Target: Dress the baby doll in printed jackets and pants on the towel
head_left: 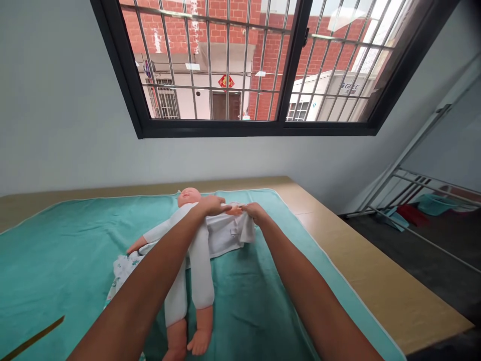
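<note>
A baby doll (201, 271) with a white cloth body lies on its back on a green blanket (255, 301), head at the far side. My left hand (212, 204) is closed around the doll's arm on the right, near the wrist. The doll's small hand (234, 210) shows between my two hands. My right hand (256, 212) pinches the sleeve end of a white baby shirt (225, 235), which is spread out beside and partly under the doll. A patterned part of the cloth (126, 268) shows at the doll's left side. My left forearm hides part of the doll's trunk.
The blanket lies over a wooden table (338, 260), whose right edge drops to a dark floor. A wall and a barred window (210, 128) stand behind. At right is a metal rack (432, 185) with a teal basin (436, 204). A thin brown strip (37, 336) lies lower left.
</note>
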The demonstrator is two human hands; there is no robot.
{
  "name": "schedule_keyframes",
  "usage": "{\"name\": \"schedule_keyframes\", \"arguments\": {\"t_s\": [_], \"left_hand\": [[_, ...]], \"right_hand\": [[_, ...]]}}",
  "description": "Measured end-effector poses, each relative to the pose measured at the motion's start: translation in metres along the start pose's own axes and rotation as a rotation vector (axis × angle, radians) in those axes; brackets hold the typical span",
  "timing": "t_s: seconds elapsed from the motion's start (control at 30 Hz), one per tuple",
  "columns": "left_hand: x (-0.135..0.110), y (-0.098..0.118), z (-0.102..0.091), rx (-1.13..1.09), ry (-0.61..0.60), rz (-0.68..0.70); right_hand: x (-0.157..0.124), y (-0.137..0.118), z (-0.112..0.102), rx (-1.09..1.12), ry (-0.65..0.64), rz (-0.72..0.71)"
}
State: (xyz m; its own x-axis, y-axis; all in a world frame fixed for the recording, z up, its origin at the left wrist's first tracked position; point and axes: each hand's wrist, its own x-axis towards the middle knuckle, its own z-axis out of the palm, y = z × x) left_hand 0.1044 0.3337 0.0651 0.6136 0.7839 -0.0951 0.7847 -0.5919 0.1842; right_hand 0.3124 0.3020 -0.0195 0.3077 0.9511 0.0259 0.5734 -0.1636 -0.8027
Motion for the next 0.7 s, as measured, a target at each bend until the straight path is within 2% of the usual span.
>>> {"name": "schedule_keyframes", "arguments": {"t_s": [0.1, 0.3, 0.47, 0.7], "left_hand": [[0.006, -0.001, 0.011, 0.050, 0.036, -0.070], [0.014, 0.002, 0.025, 0.092, 0.132, -0.167], [0.014, 0.000, 0.025, 0.082, 0.181, -0.200], [0.022, 0.009, 0.046, 0.089, 0.207, -0.187]], "right_hand": [[0.000, -0.003, 0.004, -0.008, 0.006, 0.027], [-0.007, -0.010, 0.010, -0.132, 0.118, -0.004], [-0.014, -0.008, 0.006, -0.181, 0.108, -0.010], [-0.015, -0.020, 0.023, -0.147, 0.153, -0.038]]}}
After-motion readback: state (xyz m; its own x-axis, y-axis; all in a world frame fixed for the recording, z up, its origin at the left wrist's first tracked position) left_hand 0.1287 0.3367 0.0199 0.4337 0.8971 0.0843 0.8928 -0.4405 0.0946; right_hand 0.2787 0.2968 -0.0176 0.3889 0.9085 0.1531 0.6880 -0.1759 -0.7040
